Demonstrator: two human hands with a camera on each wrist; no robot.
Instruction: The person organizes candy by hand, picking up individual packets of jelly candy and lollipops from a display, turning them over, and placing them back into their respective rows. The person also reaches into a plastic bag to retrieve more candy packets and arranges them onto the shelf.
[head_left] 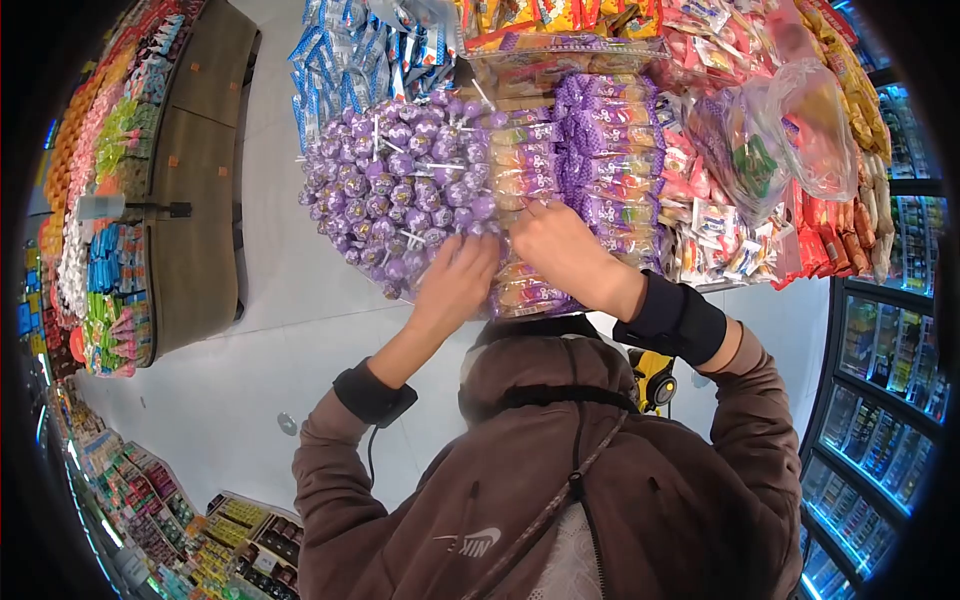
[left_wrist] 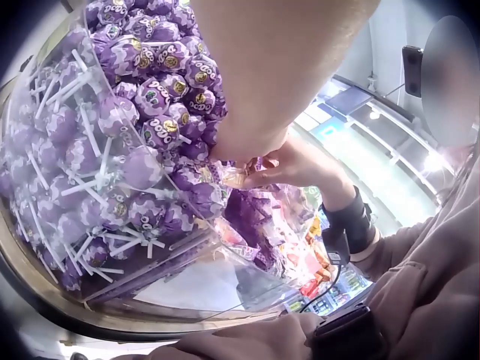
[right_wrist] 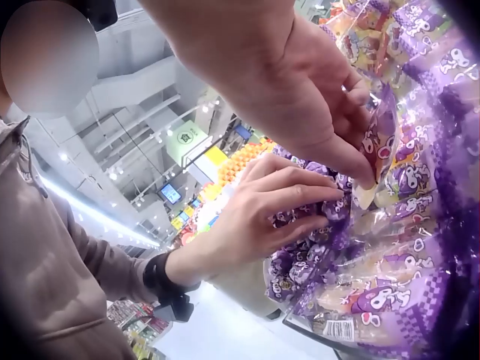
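Purple-wrapped lollipops (head_left: 400,185) fill a clear-walled bin on the display. Beside them lie rows of clear and purple candy packets (head_left: 610,150). My left hand (head_left: 460,275) rests on the lollipops near the divider, its loosely bent fingers (right_wrist: 300,196) spread over the wrappers. To its right, my right hand (head_left: 565,250) is over the packet row. In the right wrist view its thumb and fingers pinch the edge of one candy packet (right_wrist: 381,142), which stands tilted up from the row. My left forearm covers part of the lollipops in the left wrist view.
Blue-wrapped sweets (head_left: 340,70) lie behind the lollipops. Pink and white sweets (head_left: 725,235) and a clear plastic bag (head_left: 800,130) are on the right. Clear plastic walls (left_wrist: 180,262) edge the bin. Another candy stand (head_left: 195,200) is across the aisle.
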